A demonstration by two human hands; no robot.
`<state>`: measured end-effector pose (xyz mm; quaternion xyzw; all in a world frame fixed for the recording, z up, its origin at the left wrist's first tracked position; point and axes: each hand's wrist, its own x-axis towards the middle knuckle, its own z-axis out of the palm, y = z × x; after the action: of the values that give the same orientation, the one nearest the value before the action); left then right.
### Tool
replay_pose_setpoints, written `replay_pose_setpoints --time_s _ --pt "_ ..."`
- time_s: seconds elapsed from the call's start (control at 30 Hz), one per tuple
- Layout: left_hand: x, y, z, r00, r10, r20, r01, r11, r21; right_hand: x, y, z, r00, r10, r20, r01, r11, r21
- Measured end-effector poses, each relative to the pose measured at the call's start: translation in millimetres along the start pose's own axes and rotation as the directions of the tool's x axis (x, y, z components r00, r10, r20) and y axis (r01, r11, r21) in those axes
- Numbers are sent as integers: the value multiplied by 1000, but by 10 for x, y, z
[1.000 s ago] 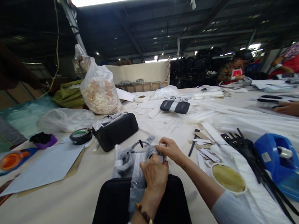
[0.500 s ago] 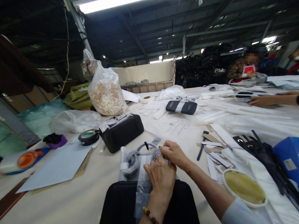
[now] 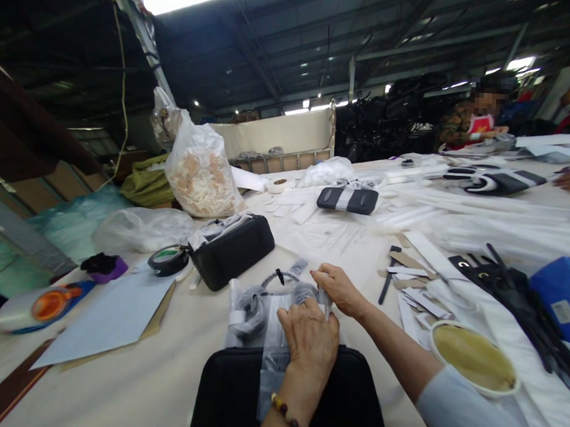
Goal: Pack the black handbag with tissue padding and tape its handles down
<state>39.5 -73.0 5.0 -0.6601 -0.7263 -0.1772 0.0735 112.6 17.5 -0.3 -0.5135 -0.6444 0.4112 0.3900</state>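
My left hand (image 3: 310, 341), with a bead bracelet on the wrist, presses down on a clear plastic bag (image 3: 268, 331) that holds grey coiled cables (image 3: 249, 308). Its fingers curl over the bag's upper part. My right hand (image 3: 339, 289) pinches the bag's top right edge. The bag lies partly on a black case (image 3: 225, 397) at the near table edge. What the fingertips grip beneath the plastic is hidden.
A second black pouch (image 3: 232, 250) and a tape roll (image 3: 167, 259) lie behind left. A bowl of yellowish paste (image 3: 473, 358) stands right, beside paper strips (image 3: 417, 299), black straps (image 3: 516, 298) and a blue dispenser (image 3: 562, 301). Grey card (image 3: 109, 315) lies left. Other people work far right.
The view shifted slightly. My left hand slid a little down the bag; my right hand kept its pinch at the bag's top edge. A co-worker's hand at far right drew back.
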Motion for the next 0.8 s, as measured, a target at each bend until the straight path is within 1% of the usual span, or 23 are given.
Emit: replay_pose_setpoints --time_s 0.1,0.2,0.27,0.33,0.4,0.5,0.57,0.6,0.67,0.7,0.73,0.8 --pt "-16 -16 14 999 13 -30 -13 1000 -7 31 38 6 999 28 -16 -28 1000 -1" --pt "-24 -17 24 999 36 -28 -36 999 0 30 69 12 998 57 -23 -56 998 11" --pt "-21 -13 32 998 54 -20 -53 998 18 23 68 12 997 76 -18 -76 997 28" --pt "-15 -11 39 998 57 -35 -55 998 38 20 36 -10 996 95 4 -95 994 53" --pt "-14 -22 31 996 59 -70 -56 997 49 10 -17 -77 994 108 26 -109 990 86" --pt "-51 -93 -27 986 110 -123 -108 994 23 -91 -62 -284 992 127 8 -126 978 165" --pt "-117 -185 -93 966 187 -180 -196 980 -33 -285 -13 -462 986 156 -54 -140 964 225" --pt "-163 -242 -126 946 235 -222 -255 965 -65 -432 38 -543 980 179 -93 -151 956 251" --pt "-270 -364 -177 890 330 -313 -383 916 -121 -815 176 -650 959 233 -164 -179 940 291" --pt "-326 -422 -191 865 371 -338 -437 888 -142 -1035 252 -666 949 259 -180 -195 931 309" --pt "-378 -475 -195 845 412 -341 -483 862 -156 -1260 324 -655 942 278 -187 -208 923 325" --pt "-458 -554 -179 825 472 -310 -537 826 -171 -1669 441 -559 936 310 -168 -229 897 379"
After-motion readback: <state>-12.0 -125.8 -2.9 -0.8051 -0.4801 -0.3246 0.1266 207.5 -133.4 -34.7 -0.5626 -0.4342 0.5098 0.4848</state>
